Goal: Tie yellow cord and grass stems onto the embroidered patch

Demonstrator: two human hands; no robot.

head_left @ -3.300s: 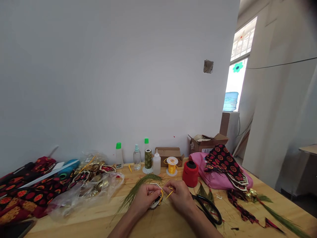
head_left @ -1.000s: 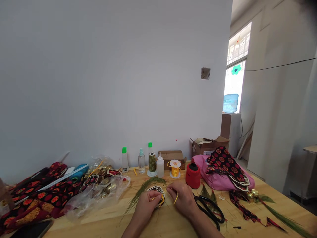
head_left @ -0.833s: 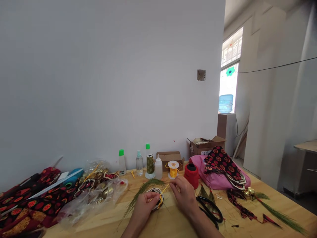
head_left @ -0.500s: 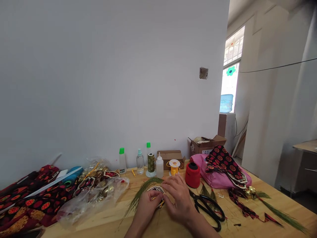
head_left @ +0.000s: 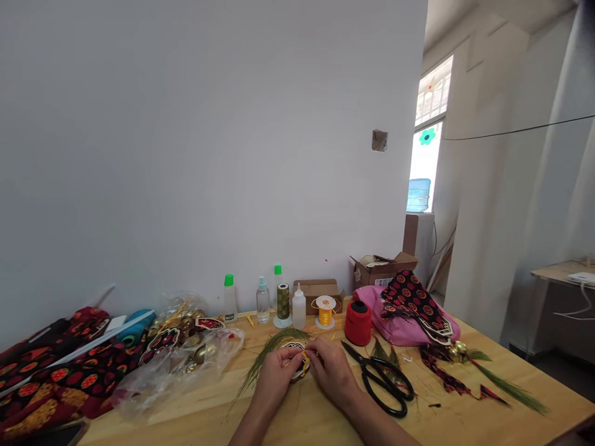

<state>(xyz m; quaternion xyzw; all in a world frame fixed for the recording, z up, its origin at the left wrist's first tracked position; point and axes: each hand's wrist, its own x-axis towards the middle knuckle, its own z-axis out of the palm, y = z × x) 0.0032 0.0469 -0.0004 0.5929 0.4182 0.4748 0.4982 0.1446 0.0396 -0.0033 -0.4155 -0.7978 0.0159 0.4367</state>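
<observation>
My left hand [head_left: 277, 375] is closed in a pinch on a short yellow cord [head_left: 305, 364]. My right hand [head_left: 333, 371] is also closed, its thumb and fingers pinching the cord from the other side. Beneath the fingertips lies a dark fabric piece [head_left: 301, 374] with white patterned edging, partly covered by both hands. A green tassel [head_left: 255, 365] fans out on the table behind and to the left of my left hand. Black-handled scissors [head_left: 382, 379] lie partly open just right of my right hand.
Behind the hands stand glue bottles [head_left: 299, 308], an olive thread spool [head_left: 283, 302], a yellow cord spool [head_left: 326, 314] and a red thread cone [head_left: 357, 324]. Patterned fabric [head_left: 60, 371] and a plastic bag of gold bells [head_left: 199, 353] lie left. A pink bundle [head_left: 385, 322] sits right.
My right hand's fingers have come down from above the fabric piece and now pinch the yellow cord. More of the cord and scissors shows. The view has shifted slightly right.
</observation>
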